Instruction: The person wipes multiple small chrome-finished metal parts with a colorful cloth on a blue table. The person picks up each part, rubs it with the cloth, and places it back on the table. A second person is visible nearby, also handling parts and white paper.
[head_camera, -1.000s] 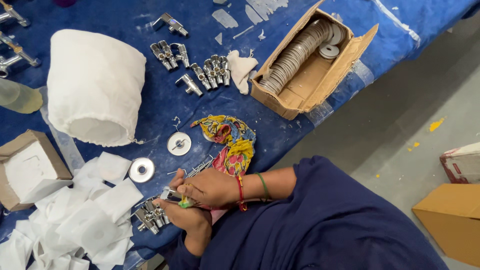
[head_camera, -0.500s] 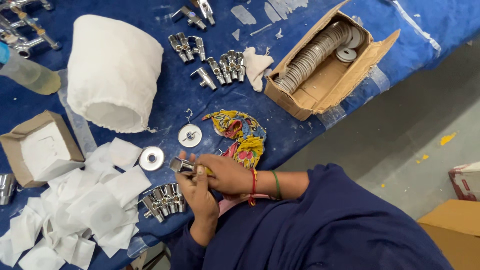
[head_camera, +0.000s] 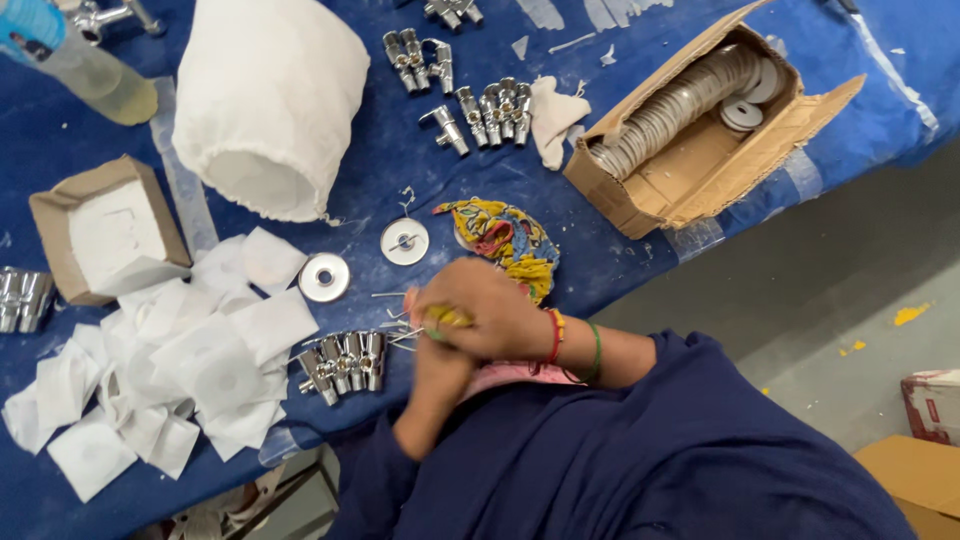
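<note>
Head view, looking down on a blue-covered table (head_camera: 120, 480): both hands are pressed together at the near edge, the right hand (head_camera: 490, 315) folded over the left hand (head_camera: 435, 365), and motion blur hides the exact finger positions. A small yellow-green item (head_camera: 445, 318) is pinched between them; its kind cannot be determined. Just left of the hands lies a row of chrome valve fittings (head_camera: 345, 362), beside a pile of white paper squares (head_camera: 170, 360). Two round chrome flanges (head_camera: 325, 277) lie above the hands, near a multicoloured cloth (head_camera: 505, 240). Farther back stand a white fabric bag (head_camera: 265, 100), more chrome valves (head_camera: 480, 105) and an open cardboard box (head_camera: 700, 170) holding stacked metal discs (head_camera: 670, 110).
</note>
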